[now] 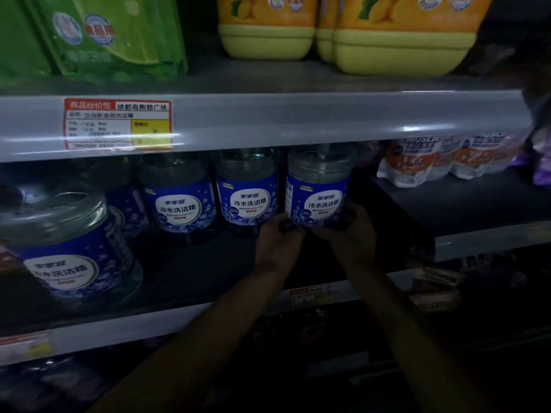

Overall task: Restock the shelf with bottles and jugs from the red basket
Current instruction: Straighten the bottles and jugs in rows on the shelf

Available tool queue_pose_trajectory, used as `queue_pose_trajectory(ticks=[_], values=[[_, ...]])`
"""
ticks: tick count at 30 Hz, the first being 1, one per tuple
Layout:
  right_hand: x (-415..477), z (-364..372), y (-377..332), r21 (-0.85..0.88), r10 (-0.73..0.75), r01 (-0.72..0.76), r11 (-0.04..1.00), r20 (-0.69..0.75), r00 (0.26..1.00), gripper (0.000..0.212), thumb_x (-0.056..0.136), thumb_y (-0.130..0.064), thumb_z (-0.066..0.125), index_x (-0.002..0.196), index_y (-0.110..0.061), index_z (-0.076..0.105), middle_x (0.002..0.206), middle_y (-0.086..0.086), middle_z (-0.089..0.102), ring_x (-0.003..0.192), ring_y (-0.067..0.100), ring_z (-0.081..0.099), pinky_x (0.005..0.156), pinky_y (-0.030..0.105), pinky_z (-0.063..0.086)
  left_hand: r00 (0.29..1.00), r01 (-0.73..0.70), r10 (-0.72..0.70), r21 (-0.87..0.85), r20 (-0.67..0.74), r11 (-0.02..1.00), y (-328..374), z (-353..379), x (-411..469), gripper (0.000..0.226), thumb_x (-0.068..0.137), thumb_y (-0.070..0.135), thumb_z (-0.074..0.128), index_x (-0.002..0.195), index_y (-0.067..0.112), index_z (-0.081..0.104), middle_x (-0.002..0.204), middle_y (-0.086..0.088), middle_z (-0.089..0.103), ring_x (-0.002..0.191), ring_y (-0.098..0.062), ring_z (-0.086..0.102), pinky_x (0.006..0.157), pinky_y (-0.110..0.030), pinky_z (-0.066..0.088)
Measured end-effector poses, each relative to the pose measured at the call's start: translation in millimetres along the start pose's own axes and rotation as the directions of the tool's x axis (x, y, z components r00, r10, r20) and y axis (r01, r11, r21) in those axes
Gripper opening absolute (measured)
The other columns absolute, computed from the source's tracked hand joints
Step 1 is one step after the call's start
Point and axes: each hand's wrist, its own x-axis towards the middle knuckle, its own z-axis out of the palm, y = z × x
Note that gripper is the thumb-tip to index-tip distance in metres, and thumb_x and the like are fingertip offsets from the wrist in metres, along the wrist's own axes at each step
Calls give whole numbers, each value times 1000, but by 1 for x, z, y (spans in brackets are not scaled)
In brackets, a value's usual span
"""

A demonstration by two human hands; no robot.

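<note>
On the dim grey metal shelf (185, 275), my left hand (278, 244) and right hand (348, 234) clamp the clear blue-labelled plastic jug (317, 192) at its base, to line it up with its row.

The upper shelf rail (268, 120) is hiding the tops and caps of the blue-labelled jugs (247, 201) standing behind it. The fingers (284, 226) of the left hand (278, 242) and those of the right hand (351, 234) are disappearing into shadow at the base of the rightmost jug (317, 195), so the grip is staying unclear. The top edge is cutting off the yellow jugs (267, 28) and the green packs (119, 34). The nearest jug (68, 248) at the left is blurring out. Small print on the price tag (117, 123) is proving unreadable. Everything under the lower shelf rail (179, 320) is sinking into darkness.
</note>
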Motion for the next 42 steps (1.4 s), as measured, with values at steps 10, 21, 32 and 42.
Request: queue_pose_trajectory(ticks=[10, 21, 32, 42], values=[[8, 25, -8, -111, -24, 14, 994, -83, 996, 67, 71, -18, 92, 131, -12, 64, 126, 6, 70, 103, 9, 58, 81, 21, 42, 998, 2, 3, -71, 67, 997, 4, 1, 4, 69, 73, 26, 57, 142, 32, 60, 133, 4, 69, 123, -20, 62, 111, -47, 50], [6, 31, -7, -82, -62, 55, 995, -87, 994, 69, 72, -14, 90, 136, -17, 63, 126, 3, 71, 107, 5, 60, 86, 18, 45, 998, 0, -1, 18, 60, 1000, 4, 7, 1, 78, 76, 34, 57, 153, 40, 45, 140, 1, 64, 127, -23, 60, 112, -46, 49], [-16, 20, -21, -63, 21, -26, 998, -87, 996, 61, 77, -4, 82, 133, -10, 58, 128, 11, 67, 119, 28, 62, 84, 20, 39, 996, -88, 92, 198, -13, 976, 1, -24, -6, 43, 96, 1, 60, 137, 14, 62, 127, -6, 70, 121, -22, 64, 101, -29, 50], [-56, 59, -45, -30, 14, -1, 1000, 412, 911, 74, 86, 12, 63, 148, -26, 48, 121, 0, 61, 112, 15, 61, 100, 36, 53, 954, -119, 143, 105, -263, 987, 1, -79, -23, 43, 94, 10, 68, 133, 23, 55, 127, 5, 65, 119, -15, 61, 103, -33, 50]])
